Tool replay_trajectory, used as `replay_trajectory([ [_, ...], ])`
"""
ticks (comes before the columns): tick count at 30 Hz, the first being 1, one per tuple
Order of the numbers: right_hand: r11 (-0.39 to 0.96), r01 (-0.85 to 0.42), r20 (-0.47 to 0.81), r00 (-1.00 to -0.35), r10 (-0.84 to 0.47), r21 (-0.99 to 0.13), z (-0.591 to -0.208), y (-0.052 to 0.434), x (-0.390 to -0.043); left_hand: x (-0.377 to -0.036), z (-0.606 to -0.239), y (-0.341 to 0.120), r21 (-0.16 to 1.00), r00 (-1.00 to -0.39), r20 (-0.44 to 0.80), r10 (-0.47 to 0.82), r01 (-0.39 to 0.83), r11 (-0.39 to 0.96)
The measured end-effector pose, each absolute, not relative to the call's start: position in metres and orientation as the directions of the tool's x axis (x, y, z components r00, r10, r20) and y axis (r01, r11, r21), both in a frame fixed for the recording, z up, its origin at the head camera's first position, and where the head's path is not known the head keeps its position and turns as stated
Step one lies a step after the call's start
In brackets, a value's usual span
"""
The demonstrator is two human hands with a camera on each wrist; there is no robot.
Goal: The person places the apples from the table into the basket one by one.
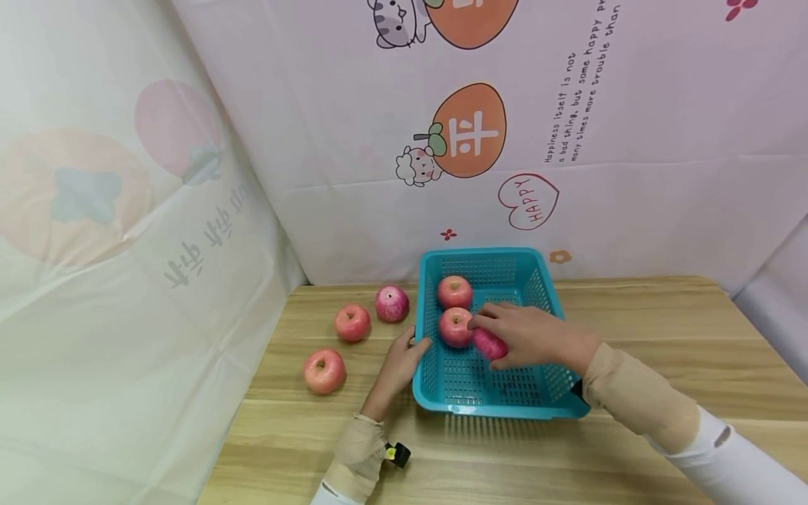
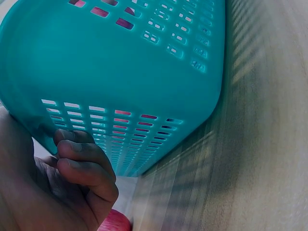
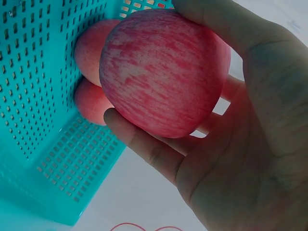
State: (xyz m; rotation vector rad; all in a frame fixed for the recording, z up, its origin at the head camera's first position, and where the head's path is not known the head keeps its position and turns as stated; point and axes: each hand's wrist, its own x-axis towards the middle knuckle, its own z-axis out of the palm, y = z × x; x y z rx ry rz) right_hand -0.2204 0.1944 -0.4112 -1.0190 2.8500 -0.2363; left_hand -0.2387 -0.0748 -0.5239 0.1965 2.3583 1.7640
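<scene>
A teal plastic basket point(image 1: 499, 411) with slotted walls stands on the wooden table. My left hand point(image 1: 399, 363) grips its left rim, thumb over the edge and fingers point(image 2: 91, 166) curled against the outer wall. Inside the basket, my right hand point(image 1: 536, 337) holds a dark pink streaked apple point(image 3: 166, 72) between thumb and fingers. Two lighter red apples, a back one point(image 1: 454, 291) and a front one point(image 1: 453, 328), sit along the basket's left side. The held apple is close beside the front one in the head view.
Left of the basket lie a purplish-pink apple point(image 1: 392, 304) and two red apples, one in the middle point(image 1: 352, 322) and one nearer the front point(image 1: 325, 372). A printed white cloth point(image 1: 353, 224) hangs behind the table point(image 1: 656, 337), and another covers the left side.
</scene>
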Motion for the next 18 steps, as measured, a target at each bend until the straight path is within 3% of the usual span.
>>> replay_trajectory([
  [18,0.713,-0.678,-0.062,-0.715,-0.696,-0.181,-0.419,0.182,-0.222,-0.239,-0.523,-0.074,0.954,-0.975,-0.061,0.215,0.006,0.301],
])
